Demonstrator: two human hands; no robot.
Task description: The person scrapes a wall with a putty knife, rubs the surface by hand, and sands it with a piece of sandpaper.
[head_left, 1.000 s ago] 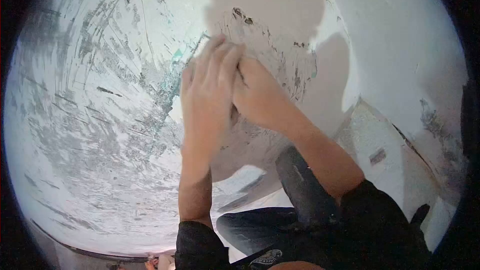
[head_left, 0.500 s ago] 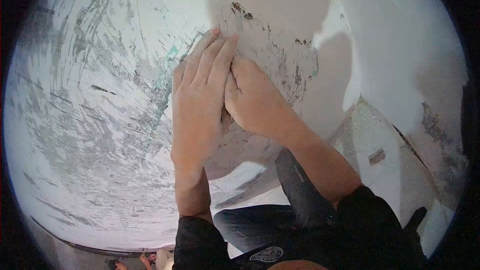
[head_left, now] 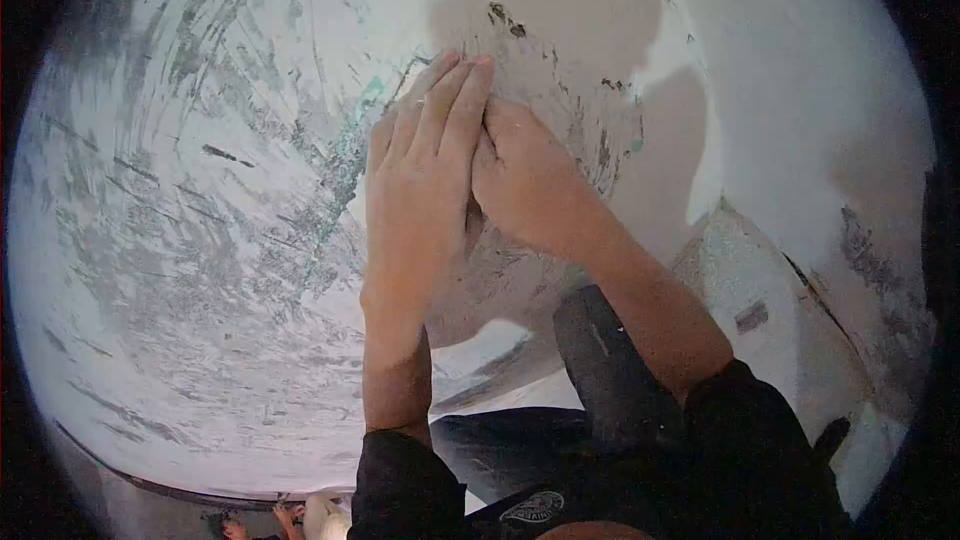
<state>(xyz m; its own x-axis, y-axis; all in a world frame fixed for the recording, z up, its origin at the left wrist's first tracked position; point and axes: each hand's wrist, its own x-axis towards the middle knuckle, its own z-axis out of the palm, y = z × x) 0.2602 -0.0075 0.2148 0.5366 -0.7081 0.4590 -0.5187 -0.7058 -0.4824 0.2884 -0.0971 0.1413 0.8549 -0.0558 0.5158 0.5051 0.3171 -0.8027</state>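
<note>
Though grip unclear, right hand (head_left: 522, 175) partly under flat left hand (head_left: 422, 175), streaked surface (head_left: 200, 270) beneath.

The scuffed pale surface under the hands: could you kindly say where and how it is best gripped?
Likely its lower-left edge, reached from outside: the surface appears to end there, while its broad face around the left hand and right hand shows no handle.
</note>
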